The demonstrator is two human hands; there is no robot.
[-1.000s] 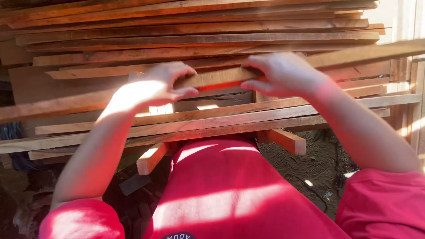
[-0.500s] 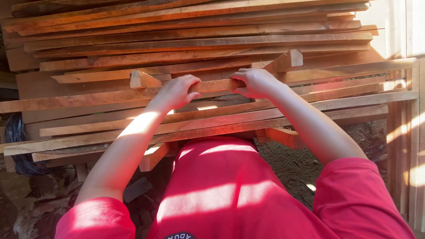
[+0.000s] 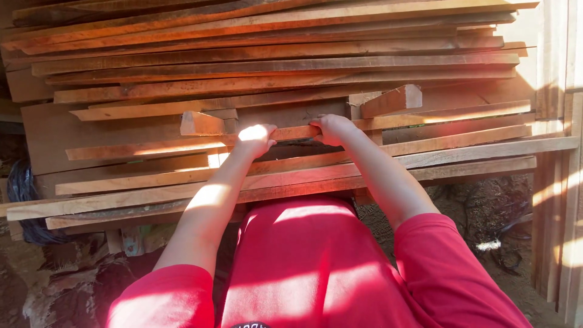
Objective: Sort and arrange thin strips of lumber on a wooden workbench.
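Both of my hands grip one long reddish wooden plank (image 3: 152, 147) that lies flat in a tall stack of planks (image 3: 273, 64). My left hand (image 3: 255, 138) holds the plank's near edge just left of the middle. My right hand (image 3: 331, 127) holds the same edge a little to the right. My arms are stretched out straight toward the stack. Two short wooden blocks, a left block (image 3: 200, 124) and a right block (image 3: 393, 101), stick out of the stack on either side of my hands.
Lower planks (image 3: 291, 182) jut out toward my body at waist height. Upright boards (image 3: 555, 182) stand at the right edge. Dirt ground with cables (image 3: 486, 225) lies to the right, wood scraps and debris (image 3: 67, 279) to the left.
The plank and both hands have moved away from me, deeper into the stack. My arms have straightened and the plank now lies level among the others.
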